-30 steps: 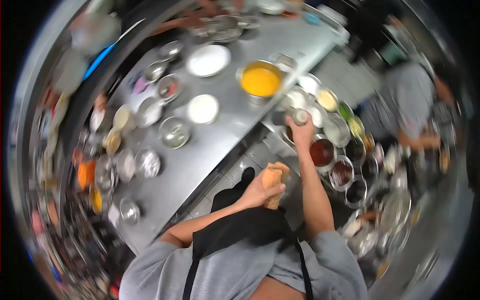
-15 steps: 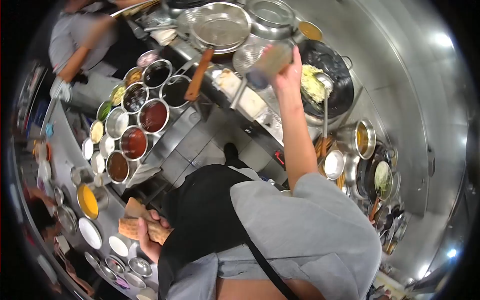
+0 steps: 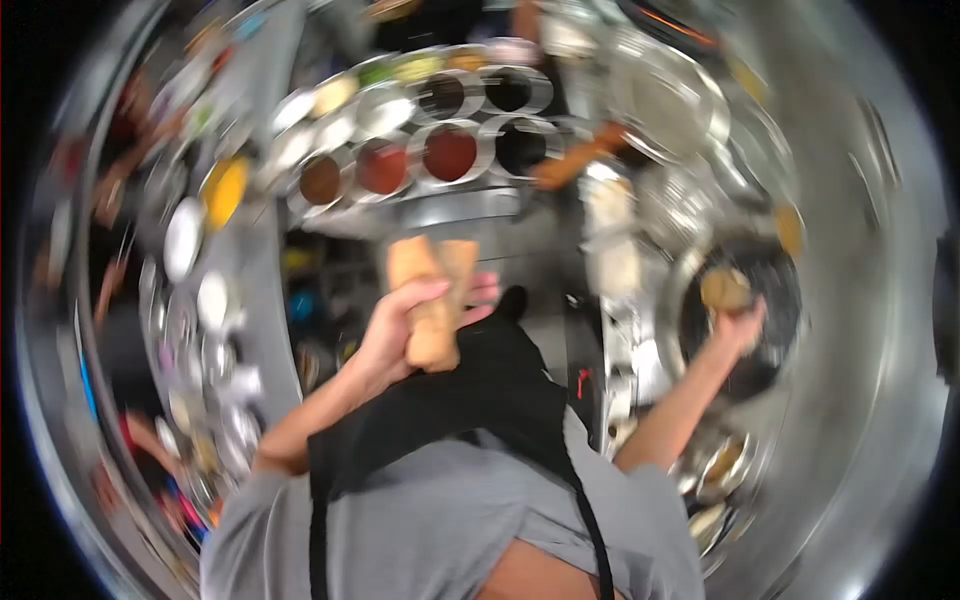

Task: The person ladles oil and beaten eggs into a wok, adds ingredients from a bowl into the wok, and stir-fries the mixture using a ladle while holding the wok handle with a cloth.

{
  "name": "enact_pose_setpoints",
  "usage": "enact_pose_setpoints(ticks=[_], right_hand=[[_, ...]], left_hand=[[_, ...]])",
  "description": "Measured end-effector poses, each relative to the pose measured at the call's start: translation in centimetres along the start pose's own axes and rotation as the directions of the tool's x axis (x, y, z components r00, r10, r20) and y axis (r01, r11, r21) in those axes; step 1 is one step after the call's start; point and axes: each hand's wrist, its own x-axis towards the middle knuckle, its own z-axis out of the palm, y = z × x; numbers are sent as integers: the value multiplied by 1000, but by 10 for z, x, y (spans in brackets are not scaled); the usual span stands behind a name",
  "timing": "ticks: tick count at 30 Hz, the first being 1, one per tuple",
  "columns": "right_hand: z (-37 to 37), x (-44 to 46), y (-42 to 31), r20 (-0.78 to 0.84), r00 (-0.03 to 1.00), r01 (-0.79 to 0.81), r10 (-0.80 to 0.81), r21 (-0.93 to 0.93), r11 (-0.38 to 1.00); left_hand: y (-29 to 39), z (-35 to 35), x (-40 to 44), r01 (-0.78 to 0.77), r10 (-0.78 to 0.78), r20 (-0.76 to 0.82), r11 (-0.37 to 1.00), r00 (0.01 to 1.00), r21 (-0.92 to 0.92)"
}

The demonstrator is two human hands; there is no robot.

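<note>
My left hand is closed around a tan, folded-looking bundle, with two thick ends sticking up past the fingers. Blur hides whether this is cloth, bread or something else. It is held in front of the black apron. On the other side, my right hand reaches over the black wok. Its fingers are at a round, tan thing, seemingly held, whose kind the smear conceals. The wok's contents and the ladle cannot be made out.
Several metal pots of sauce, including a red one, stand ahead, with a wooden-handled tool beside them. A large metal strainer sits at the far right. White plates and a yellow-filled pot line the left counter.
My view has swung toward the left. My left hand has raised the tan bundle in front of me. My right hand has moved from beside the wok to above it.
</note>
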Motion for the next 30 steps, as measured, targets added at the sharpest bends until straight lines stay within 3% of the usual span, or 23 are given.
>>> enact_pose_setpoints(ticks=[3, 6, 7, 8, 9, 10, 12, 13, 15, 16, 18, 20, 23, 24, 25, 27, 29, 30], right_hand=[[48, -48, 58, -10, 990, 139, -143, -164, 977], [105, -111, 136, 225, 969, 163, -99, -285, 944], [125, -133, 166, 309, 951, 110, -18, -284, 952], [159, -179, 196, 331, 943, 169, -45, -356, 919], [187, -219, 220, 387, 922, 127, 27, -366, 922], [194, -225, 257, 573, 812, 138, 107, -367, 920], [241, -306, 315, 650, 707, 27, 278, -417, 908], [254, -323, 351, 699, 631, 88, 338, -496, 864], [274, -347, 431, 841, 384, 162, 381, -468, 869], [286, -366, 459, 875, 317, 203, 366, -440, 875], [296, -382, 521, 904, 251, 430, 346, -425, 796], [306, -403, 557, 920, 198, 648, 338, -381, 659], [309, -403, 608, 931, 66, 858, 358, -236, 457], [306, -396, 623, 927, 15, 896, 375, -179, 406], [302, -391, 631, 884, 39, 906, 466, -227, 356], [292, -377, 644, 921, -74, 881, 383, -119, 458], [290, -403, 613, 966, 48, 933, 254, -134, 334], [285, -416, 596, 980, 12, 873, 199, -107, 476]], left_hand=[[16, -42, -14, -48, 44, -31, 989, 999, -138], [38, -91, -42, -75, 64, -80, 985, 995, -155], [41, -110, -51, -88, 74, -84, 981, 994, -175], [46, -128, -62, -109, 85, -112, 967, 990, -229], [45, -135, -72, -140, 114, -121, 962, 986, -235], [51, -149, -82, -209, 171, -155, 937, 973, -279], [62, -170, -104, -335, 273, -224, 887, 935, -317], [66, -184, -115, -365, 312, -203, 865, 928, -343], [73, -209, -135, -422, 359, -233, 841, 904, -339], [77, -217, -145, -453, 378, -277, 841, 883, -295], [77, -244, -163, -506, 421, -347, 837, 838, -208], [81, -256, -176, -553, 444, -496, 828, 746, -92], [83, -279, -181, -594, 505, -541, 804, 672, 12], [86, -283, -179, -607, 538, -542, 793, 646, 63], [92, -288, -174, -602, 547, -509, 796, 664, 70], [102, -297, -162, -587, 582, -550, 786, 599, 193], [110, -307, -144, -561, 611, -485, 784, 625, 265], [114, -314, -130, -612, 660, -469, 741, 586, 278]])
